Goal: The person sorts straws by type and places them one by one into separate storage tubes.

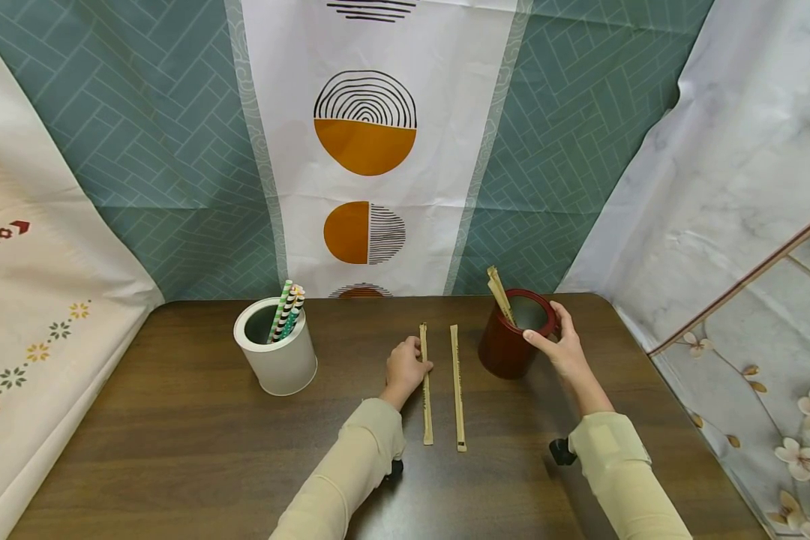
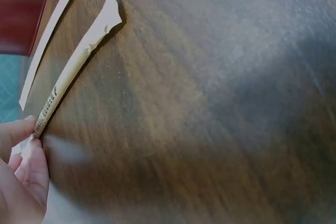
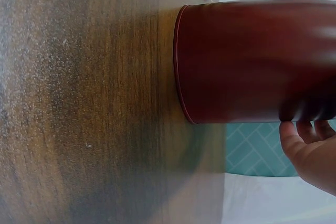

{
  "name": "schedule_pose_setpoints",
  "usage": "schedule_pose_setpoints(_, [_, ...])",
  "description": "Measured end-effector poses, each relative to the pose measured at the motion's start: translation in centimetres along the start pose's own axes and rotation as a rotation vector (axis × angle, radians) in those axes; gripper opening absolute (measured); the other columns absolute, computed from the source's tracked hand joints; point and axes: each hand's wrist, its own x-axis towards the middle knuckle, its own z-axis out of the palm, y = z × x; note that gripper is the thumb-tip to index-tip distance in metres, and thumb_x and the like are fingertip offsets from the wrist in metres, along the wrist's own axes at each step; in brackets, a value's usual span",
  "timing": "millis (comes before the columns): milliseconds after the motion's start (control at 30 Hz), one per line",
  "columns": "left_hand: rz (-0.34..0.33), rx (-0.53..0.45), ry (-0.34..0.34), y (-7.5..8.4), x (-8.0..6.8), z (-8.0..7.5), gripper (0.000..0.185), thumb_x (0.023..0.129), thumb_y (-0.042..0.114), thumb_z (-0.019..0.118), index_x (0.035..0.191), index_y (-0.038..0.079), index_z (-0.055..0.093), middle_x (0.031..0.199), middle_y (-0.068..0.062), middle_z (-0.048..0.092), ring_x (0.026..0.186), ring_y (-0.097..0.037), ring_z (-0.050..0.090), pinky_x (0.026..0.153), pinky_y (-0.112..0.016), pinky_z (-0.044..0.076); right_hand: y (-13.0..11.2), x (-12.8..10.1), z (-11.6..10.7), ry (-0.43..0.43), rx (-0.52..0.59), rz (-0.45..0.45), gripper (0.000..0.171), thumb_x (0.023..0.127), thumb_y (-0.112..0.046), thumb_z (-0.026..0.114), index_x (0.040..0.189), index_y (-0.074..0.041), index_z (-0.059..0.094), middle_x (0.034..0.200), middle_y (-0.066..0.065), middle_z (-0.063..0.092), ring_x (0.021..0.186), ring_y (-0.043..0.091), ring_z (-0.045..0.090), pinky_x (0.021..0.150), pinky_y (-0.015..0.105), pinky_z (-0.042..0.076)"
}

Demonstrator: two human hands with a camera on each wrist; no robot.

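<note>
Left hand (image 1: 405,369) pinches the left paper-wrapped stick (image 1: 425,390); right hand (image 1: 559,346) grips the red cup (image 1: 509,346) just right.

Left wrist view. The left hand (image 2: 21,177) sits at the lower left corner of the frame. Its fingertips (image 2: 18,129) pinch one end of a paper-wrapped straw (image 2: 73,69), tan, with small dark print near the pinched end. The wrapped straw lies flat on the dark wood-grain worktop (image 2: 210,103) and runs diagonally up and right; its far end is flattened and slightly torn. A second paper-wrapped straw (image 2: 50,30) lies just beside it, roughly parallel, not touching it. A dark red container (image 2: 21,17) stands at the upper left, partly cut off by the frame edge. The right part of the worktop is blurred.
</note>
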Motion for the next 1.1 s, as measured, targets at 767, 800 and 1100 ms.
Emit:
schedule_pose_setpoints(767, [-0.045,-0.039,0.002,-0.5,-0.2,-0.6,0.045,0.071,0.016,0.07,0.112,0.008,0.055,0.086,-0.005,0.068,0.074,-0.024,0.062,0.063,-0.035,0.049,2.0,1.0,-0.2,0.009,0.018,0.0,0.076,0.081,-0.008,0.06,0.14,-0.005,0.012,0.14,0.017,0.025,0.125,0.03,0.027,0.075,0.003,0.033])
schedule_pose_setpoints(800, [-0.048,-0.05,0.002,-0.6,-0.2,-0.6,0.045,0.071,0.016,0.069,0.112,0.007,0.055,0.085,-0.004,0.068,0.075,-0.023,0.062,0.065,-0.035,0.049,2.3,1.1,-0.3,0.009,0.013,-0.001,0.076,0.081,-0.009,0.06,0.14,-0.006,0.012,0.14,0.017,0.025,0.125,0.029,0.027,0.075,0.003,0.033])
schedule_pose_setpoints(1100, [-0.082,-0.146,0.001,-1.0,0.3,-1.0,0.036,0.072,0.017,0.067,0.105,0.006,0.06,0.078,-0.005,0.069,0.07,-0.019,0.063,0.062,-0.032,0.048,2.7,1.2,-0.3,0.017,0.006,-0.001,0.076,0.082,-0.014,0.061,0.141,-0.01,0.012,0.141,0.014,0.024,0.125,0.027,0.027,0.077,0.005,0.034])
